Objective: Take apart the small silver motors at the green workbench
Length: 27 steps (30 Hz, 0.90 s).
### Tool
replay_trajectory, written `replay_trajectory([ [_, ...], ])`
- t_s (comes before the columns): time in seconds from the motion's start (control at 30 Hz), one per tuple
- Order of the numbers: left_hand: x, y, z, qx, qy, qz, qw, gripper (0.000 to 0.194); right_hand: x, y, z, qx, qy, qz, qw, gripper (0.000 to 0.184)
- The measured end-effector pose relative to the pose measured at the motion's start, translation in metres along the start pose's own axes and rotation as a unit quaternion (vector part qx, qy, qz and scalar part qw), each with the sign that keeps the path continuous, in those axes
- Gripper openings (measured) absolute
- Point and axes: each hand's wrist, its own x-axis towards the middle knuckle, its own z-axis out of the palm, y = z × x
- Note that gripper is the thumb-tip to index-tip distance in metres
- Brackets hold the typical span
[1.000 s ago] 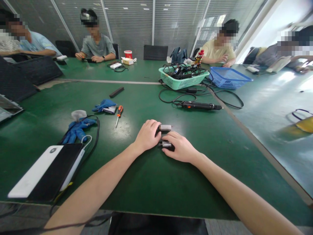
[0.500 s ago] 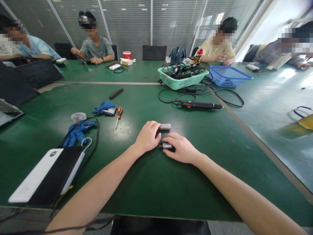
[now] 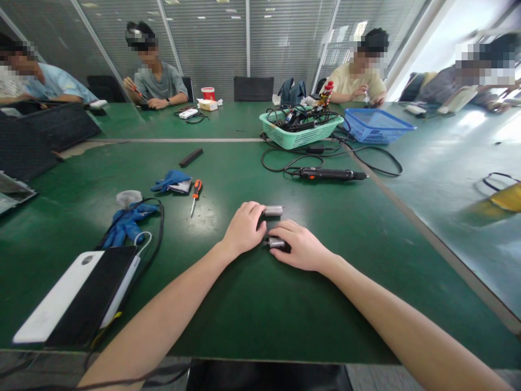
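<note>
On the left of the green table (image 3: 228,331) you have a white-and-black device (image 3: 77,296), with a blue glove (image 3: 126,224) just beyond it. Farther off lie a second blue glove (image 3: 173,179) and, to its right, a screwdriver (image 3: 195,195) with an orange-and-black handle; a dark bar (image 3: 191,157) sits beyond them. Your left hand (image 3: 245,228) is closed around the dark end of the far metal cylinder (image 3: 273,210), whose silver part points right. Your right hand (image 3: 299,245) grips the near metal cylinder (image 3: 277,243), its silver part pointing left (your fingers hide some of each). Your two hands are near each other but apart. Beyond them, a green basket (image 3: 291,138) full of cables stands behind a black power screwdriver (image 3: 325,174). To the basket's right is a blue basket (image 3: 376,130), and at the far right of the scene lies a yellow object (image 3: 508,198).
</note>
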Motion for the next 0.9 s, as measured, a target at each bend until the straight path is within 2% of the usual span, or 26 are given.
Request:
replay_trajectory([
  [0.9, -0.0001, 0.0028, -0.0018, 0.000, 0.002, -0.003, 1.000, 0.037, -0.0017, -0.0003, -0.0009, -0.001, -0.002, 0.003, 1.000, 0.028],
])
